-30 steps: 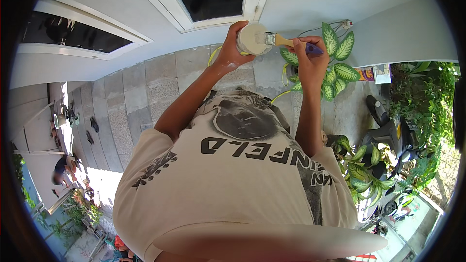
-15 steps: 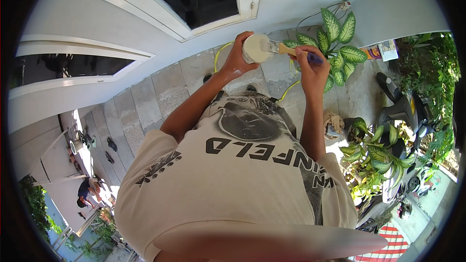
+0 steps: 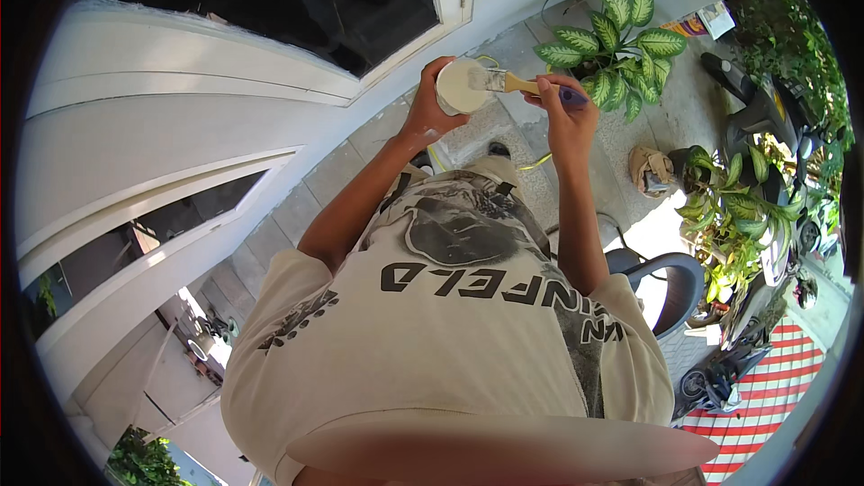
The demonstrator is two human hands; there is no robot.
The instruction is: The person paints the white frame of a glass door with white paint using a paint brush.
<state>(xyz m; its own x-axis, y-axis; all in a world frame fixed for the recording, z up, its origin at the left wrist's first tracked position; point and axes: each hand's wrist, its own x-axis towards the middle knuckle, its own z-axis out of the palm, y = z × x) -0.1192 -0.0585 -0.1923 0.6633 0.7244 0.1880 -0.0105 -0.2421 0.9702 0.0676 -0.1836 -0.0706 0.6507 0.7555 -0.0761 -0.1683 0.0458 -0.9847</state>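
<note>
My left hand (image 3: 425, 110) is wrapped round a small round tub (image 3: 457, 97) of cream-coloured paint, held up in front of my body. Between the fingers of my right hand (image 3: 569, 126) is a paintbrush (image 3: 518, 84) with a yellowish handle and a dark blue end. Its bristles reach over the tub's right side and touch or nearly touch the pale surface; exactly how deep they sit, I cannot tell. White smears mark my left wrist.
A white-framed dark window (image 3: 360, 18) fills the upper left, with the white wall below it. A leafy potted plant (image 3: 616, 45) stands beyond my right hand. To the right are a paper bag (image 3: 650, 171), a dark chair (image 3: 679, 292) and a motorbike (image 3: 756, 126). A yellow cord (image 3: 536, 163) crosses the paving.
My view and body have turned, so the window looms larger and the chair has appeared at right. The bristles have shifted a little left over the tub. Both hands keep their hold.
</note>
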